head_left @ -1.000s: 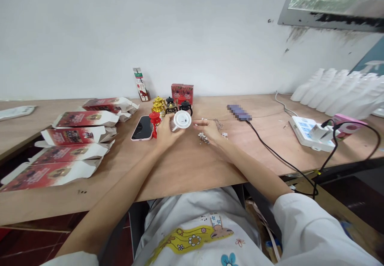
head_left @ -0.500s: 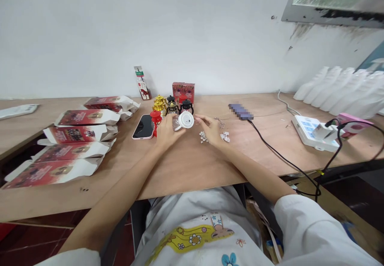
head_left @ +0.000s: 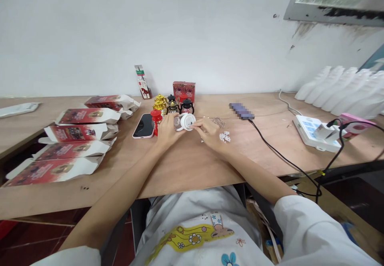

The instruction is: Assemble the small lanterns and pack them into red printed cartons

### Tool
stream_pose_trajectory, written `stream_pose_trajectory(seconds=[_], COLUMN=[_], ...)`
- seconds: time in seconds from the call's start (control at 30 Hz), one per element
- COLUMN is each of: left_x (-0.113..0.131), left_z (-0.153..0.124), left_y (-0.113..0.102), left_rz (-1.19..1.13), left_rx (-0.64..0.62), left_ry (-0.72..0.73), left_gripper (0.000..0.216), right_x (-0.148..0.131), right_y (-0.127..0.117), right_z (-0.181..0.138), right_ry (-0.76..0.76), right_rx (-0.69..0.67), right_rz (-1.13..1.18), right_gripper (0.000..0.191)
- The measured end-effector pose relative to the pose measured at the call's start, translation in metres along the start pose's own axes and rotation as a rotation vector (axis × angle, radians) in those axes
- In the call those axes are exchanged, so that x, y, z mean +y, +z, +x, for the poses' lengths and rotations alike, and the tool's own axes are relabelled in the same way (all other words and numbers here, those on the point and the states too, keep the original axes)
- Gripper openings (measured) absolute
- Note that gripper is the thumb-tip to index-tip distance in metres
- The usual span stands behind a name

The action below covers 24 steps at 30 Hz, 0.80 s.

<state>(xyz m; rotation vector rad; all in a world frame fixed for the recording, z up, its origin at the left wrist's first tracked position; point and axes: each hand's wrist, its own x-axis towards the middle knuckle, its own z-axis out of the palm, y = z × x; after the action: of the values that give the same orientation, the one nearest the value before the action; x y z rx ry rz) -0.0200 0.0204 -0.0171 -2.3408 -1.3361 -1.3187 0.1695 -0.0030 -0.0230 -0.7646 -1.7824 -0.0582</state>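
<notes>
Head view: white lantern [head_left: 187,121] in left hand [head_left: 168,130], contents indistinct.

Bare desk [head_left: 126,156] leaves passage on the near side of the phone [head_left: 143,126], while open red boxes [head_left: 72,133] bar its left, a red lantern [head_left: 156,118] and then the left hand [head_left: 167,131] block its right, and gold lanterns [head_left: 159,105] crowd beyond its far right corner.

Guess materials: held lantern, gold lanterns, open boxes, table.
Held lantern: likely plastic, smooth; opaque white base, clear body.
Gold lanterns: shiny; bright highlights suggest plated plastic, maybe metal.
Open boxes: probably printed card; thin folded flaps, sheen unclear.
Table: wood or plywood, mostly matt; faint grain.
</notes>
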Motion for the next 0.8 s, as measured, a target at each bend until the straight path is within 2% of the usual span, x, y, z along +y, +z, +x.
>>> stream_pose_trajectory(seconds=[0.1, 0.27, 0.6, 0.8], left_x=[-0.0001, -0.0002, -0.0009, 0.0002], left_z=[0.0011, 0.0023, 0.0021, 0.0020], left_y=[-0.0008, -0.0004, 0.0015, 0.0006], left_rz=[-0.016, 0.003, 0.100, 0.107], left_rx=[0.026, 0.066, 0.100, 0.093], left_ry=[0.004, -0.012, 0.013, 0.022], left_gripper=[0.050, 0.050, 0.050, 0.051], right_x=[-0.0013, -0.0007, 0.0045, 0.0025], right_y=[-0.0007, 0.0000, 0.0032, 0.0029], right_z=[-0.0001, -0.0002, -0.0027, -0.0021], right_ry=[-0.078, -0.122, -0.060, -0.097], right_rx=[-0.024, 0.004, -0.024, 0.029], right_rz=[0.014, 0.018, 0.009, -0.015], right_gripper=[0.024, 0.022, 0.023, 0.021])
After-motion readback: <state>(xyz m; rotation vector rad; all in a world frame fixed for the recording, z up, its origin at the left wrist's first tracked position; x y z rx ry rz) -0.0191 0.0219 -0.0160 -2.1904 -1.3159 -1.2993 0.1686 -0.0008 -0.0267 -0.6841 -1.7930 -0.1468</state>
